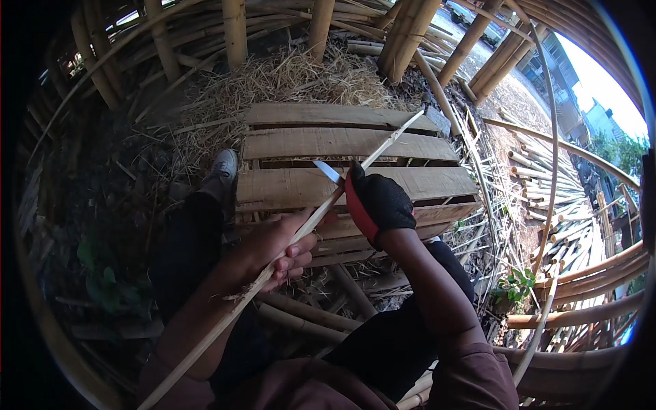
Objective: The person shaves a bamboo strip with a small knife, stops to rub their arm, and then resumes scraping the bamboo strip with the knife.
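A long, pale bamboo strip [229, 316] runs slantwise from the lower left to the upper right, over a slatted wooden pallet [294, 186]. My bare left hand [283, 249] is closed around the strip near its middle. Frayed fibres stick out from the strip just below that hand. My right hand [379, 201], in a black and red glove, is closed on a knife whose blade [329, 171] points up and left. The knife's handle is hidden in the glove. The blade's base lies against or very close to the strip; exact contact cannot be told.
Straw-like shavings [294, 78] are heaped behind the pallet. Upright bamboo poles [234, 34] stand at the back. Many cut bamboo poles [547, 191] lie to the right. My shoe [225, 165] is by the pallet's left edge, and a small green plant [516, 283] grows at right.
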Demonstrator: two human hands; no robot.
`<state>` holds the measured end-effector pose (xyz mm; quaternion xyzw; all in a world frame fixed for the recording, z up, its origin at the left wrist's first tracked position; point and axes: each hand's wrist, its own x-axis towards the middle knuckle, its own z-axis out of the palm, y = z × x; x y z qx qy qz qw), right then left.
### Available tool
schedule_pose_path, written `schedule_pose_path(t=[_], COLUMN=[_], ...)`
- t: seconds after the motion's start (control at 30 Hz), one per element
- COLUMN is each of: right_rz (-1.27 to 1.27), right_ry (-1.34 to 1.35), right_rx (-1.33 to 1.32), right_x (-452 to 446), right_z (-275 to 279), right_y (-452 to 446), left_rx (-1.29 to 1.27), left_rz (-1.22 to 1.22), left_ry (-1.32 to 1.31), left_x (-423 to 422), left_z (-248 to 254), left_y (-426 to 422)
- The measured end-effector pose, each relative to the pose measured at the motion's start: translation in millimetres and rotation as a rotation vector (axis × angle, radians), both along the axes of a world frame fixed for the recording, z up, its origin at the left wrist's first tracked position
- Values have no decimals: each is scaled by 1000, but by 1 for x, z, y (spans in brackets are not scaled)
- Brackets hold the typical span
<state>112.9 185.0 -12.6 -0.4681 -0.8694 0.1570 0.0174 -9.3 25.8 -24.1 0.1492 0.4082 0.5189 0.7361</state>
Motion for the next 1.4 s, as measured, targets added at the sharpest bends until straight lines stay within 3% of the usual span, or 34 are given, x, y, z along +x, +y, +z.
schedule_pose_path(t=[0.13,0.3,0.43,0.47,0.6,0.77,1.0,1.1,1.17,1.4], right_rz=[-194,-335,-122,-27,-199,-98,-218,-171,-235,-232], right_ry=[-46,27,-70,-90,-36,-51,-111,-171,-6,-30], right_rx=[129,263,298,410,330,361,437,367,232,161], right_x=[9,20,13,18,17,16,28,33,42,32], right_z=[11,-22,-5,-12,0,-2,-4,0,-17,-13], right_y=[50,113,41,42,72,43,60,67,100,88], left_rx=[-16,-24,25,13,29,9,-8,-36,6,-26], left_rz=[-30,-85,-70,-57,-48,-46,-78,-84,-103,-71], left_ry=[137,268,103,87,83,91,234,272,277,225], left_x=[14,18,14,16,17,14,13,13,13,14], left_z=[11,11,5,7,6,8,16,24,14,15], left_y=[3,5,3,2,2,0,-5,-12,-12,-9])
